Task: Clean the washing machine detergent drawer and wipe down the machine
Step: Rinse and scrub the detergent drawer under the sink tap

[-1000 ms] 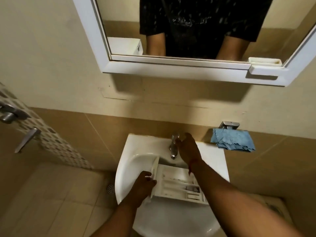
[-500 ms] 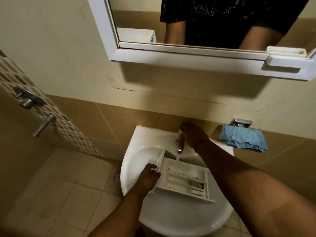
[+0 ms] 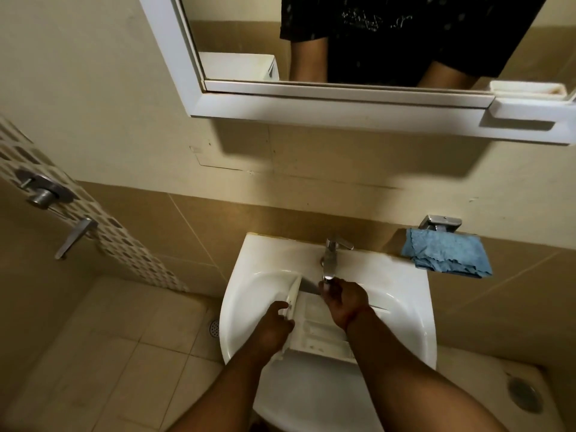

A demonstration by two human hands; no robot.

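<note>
So we're standing at the sink (image 3: 246, 294) looking straight down, only the one head view to go on. The drawer (image 3: 314, 332) lies in the basin, white plastic, front panel turned to the left and standing up on edge, compartments facing up at us. Its far end sits right under the tap (image 3: 331, 260).

Our left hand (image 3: 272, 327) grips the drawer's front panel, fingers curled over the panel's top edge, thumb side toward us. That one's clearly clenched on the drawer.

Our right hand (image 3: 344, 302) is over the drawer's far end, directly below the tap's spout, fingertips bunched up near the outlet. We honestly can't tell whether it's grasping anything or just cupped there; the fingers are curled and blur together with the spout. There's a thin red thread around that wrist.

Off to the right, a blue cloth (image 3: 445, 257) hangs draped from a metal holder (image 3: 439, 222) on the wall, well apart from the drawer. Above the sink is a white-framed mirror (image 3: 343, 101) showing a dark shirt and two forearms. On the left wall there's a metal valve (image 3: 43, 193) with a lever handle (image 3: 74, 236) below it, next to a strip of patterned tile. A floor drain (image 3: 214, 328) sits just left of the sink.
</note>
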